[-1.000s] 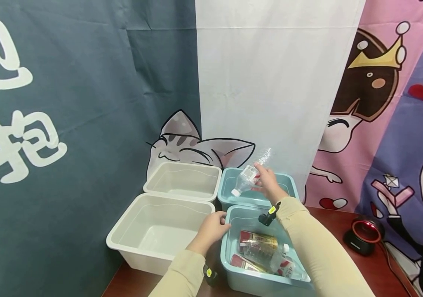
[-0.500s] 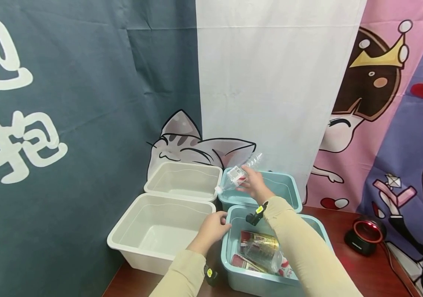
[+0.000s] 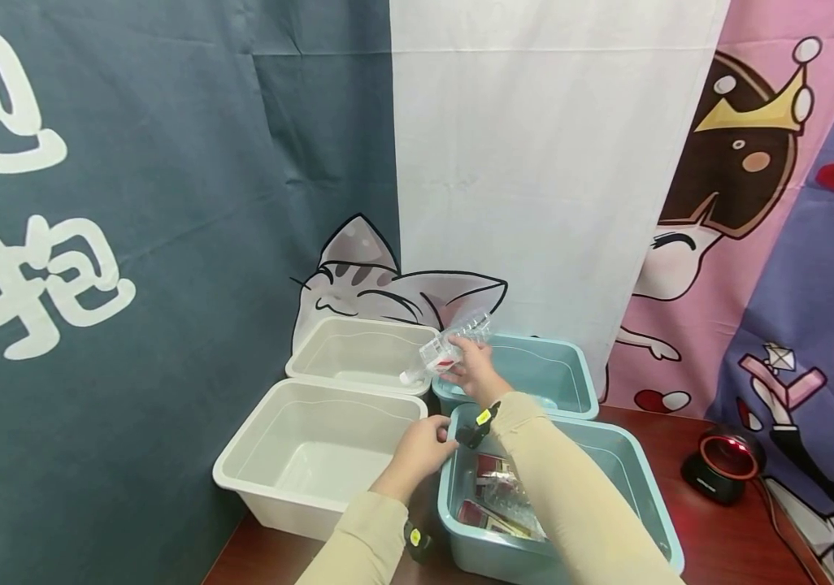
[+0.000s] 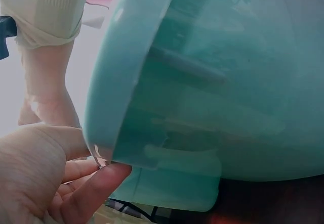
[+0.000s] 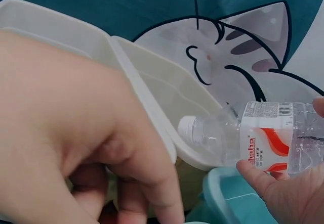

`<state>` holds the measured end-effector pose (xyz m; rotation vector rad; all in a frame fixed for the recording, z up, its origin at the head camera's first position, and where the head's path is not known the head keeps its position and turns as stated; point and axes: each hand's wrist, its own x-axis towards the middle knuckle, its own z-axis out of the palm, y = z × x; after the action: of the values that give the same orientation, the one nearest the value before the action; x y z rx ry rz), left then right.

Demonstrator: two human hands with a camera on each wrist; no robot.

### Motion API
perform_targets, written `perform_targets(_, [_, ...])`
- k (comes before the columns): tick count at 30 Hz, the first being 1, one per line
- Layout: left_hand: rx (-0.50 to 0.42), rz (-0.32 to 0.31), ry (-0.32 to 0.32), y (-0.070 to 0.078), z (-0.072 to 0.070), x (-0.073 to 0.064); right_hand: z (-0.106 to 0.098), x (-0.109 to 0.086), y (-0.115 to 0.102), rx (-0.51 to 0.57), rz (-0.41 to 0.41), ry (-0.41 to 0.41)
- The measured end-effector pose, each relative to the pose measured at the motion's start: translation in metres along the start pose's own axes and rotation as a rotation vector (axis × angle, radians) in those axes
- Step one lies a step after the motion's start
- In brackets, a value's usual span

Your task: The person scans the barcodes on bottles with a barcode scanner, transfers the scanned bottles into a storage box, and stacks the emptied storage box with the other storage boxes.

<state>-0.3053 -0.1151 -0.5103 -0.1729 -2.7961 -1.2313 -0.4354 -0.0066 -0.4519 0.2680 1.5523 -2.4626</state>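
My right hand (image 3: 477, 372) holds a clear plastic water bottle (image 3: 437, 355) by its body. The bottle lies tilted over the corner where the far blue bin (image 3: 563, 367) meets the far white bin (image 3: 344, 351). Its white cap (image 5: 188, 129) points left over the white bin in the right wrist view, and its label is white and red. My left hand (image 3: 417, 455) grips the left rim of the near blue bin (image 3: 657, 496), thumb and fingers pinching the edge (image 4: 101, 113). Inside that bin lie clear plastic and red-and-gold packages (image 3: 488, 466), partly hidden by my right sleeve.
Beside the near blue bin stands a near white bin (image 3: 329, 463). A black device with a glowing red ring (image 3: 726, 463) sits on the reddish-brown table (image 3: 651, 431) at the right, its cable running forward. Printed cloth (image 3: 241, 162) hangs behind the bins.
My right hand has carried the bottle leftward, from above the far blue bin to the edge of the far white bin. The left hand has stayed on the near blue bin's rim.
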Motion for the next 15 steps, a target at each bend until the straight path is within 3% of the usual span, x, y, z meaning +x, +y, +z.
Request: perform_targets(15, [-0.064,-0.029,-0.015,0.002,-0.001,-0.001,0.001,-0.003,0.013,-0.105,0.070,-0.085])
